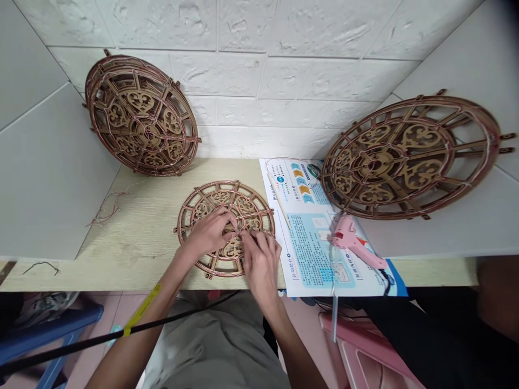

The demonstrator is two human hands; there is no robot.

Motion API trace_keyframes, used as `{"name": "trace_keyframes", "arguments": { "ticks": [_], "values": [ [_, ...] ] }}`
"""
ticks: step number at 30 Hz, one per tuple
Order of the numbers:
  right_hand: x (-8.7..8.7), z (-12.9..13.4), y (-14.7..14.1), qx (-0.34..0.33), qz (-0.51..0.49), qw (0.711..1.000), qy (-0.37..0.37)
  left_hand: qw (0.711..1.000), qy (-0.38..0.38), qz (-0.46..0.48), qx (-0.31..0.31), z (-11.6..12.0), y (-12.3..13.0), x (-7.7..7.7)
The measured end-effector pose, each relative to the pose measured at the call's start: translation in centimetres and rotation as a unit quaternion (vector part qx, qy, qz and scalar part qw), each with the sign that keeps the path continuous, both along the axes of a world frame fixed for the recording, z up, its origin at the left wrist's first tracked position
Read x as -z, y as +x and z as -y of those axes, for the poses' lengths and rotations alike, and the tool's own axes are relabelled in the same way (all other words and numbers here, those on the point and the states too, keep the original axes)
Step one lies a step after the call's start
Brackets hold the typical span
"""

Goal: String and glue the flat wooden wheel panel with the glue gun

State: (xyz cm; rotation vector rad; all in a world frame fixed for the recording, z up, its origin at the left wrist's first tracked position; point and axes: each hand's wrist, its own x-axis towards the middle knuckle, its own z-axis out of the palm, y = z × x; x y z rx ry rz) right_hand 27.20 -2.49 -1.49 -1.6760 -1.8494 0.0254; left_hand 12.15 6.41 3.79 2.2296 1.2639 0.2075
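A round openwork brown disc (233, 186), with scroll cut-outs and thin reddish wire along its rings and spokes, lies flat on the table before me. My left hand (213, 232) rests over its middle, thumb and forefinger pinched close to the centre. From the right, my right hand (261, 256) reaches in over the disc, its fingers bent together at the same spot. The fingertips of both hands nearly meet at the thin wire near the hub. What exactly each pinch grips is too small to make out.
More such discs (141, 116) lean against the wall at the left, and others (409, 156) at the right. A pink glue gun (357, 243) lies on a printed sheet (302, 254). Loose wire (109, 208) sits at left. A black cord (182, 312) crosses below the table edge.
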Motion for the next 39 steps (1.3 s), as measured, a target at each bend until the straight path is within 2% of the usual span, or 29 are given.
{"name": "trace_keyframes", "arguments": {
  "ticks": [13,20,22,31,39],
  "values": [
    [0.65,0.11,0.06,-0.01,-0.01,1.0,0.016,0.998,0.009,-0.046,-0.039,0.23,0.53,-0.37],
    [0.53,0.03,0.62,-0.021,-0.176,0.983,0.044,0.999,-0.009,-0.012,-0.046,-0.05,0.35,-0.07],
    [0.54,0.02,0.66,-0.018,-0.196,0.979,0.046,0.999,-0.004,-0.012,-0.052,0.02,0.43,-0.04],
    [0.42,0.2,0.46,-0.008,-0.155,0.987,0.038,0.997,-0.002,-0.031,-0.064,0.2,0.88,-0.44],
    [0.29,0.23,0.41,-0.016,-0.098,0.994,0.05,0.998,0.023,-0.035,-0.042,0.28,0.7,-0.01]
  ]
}}
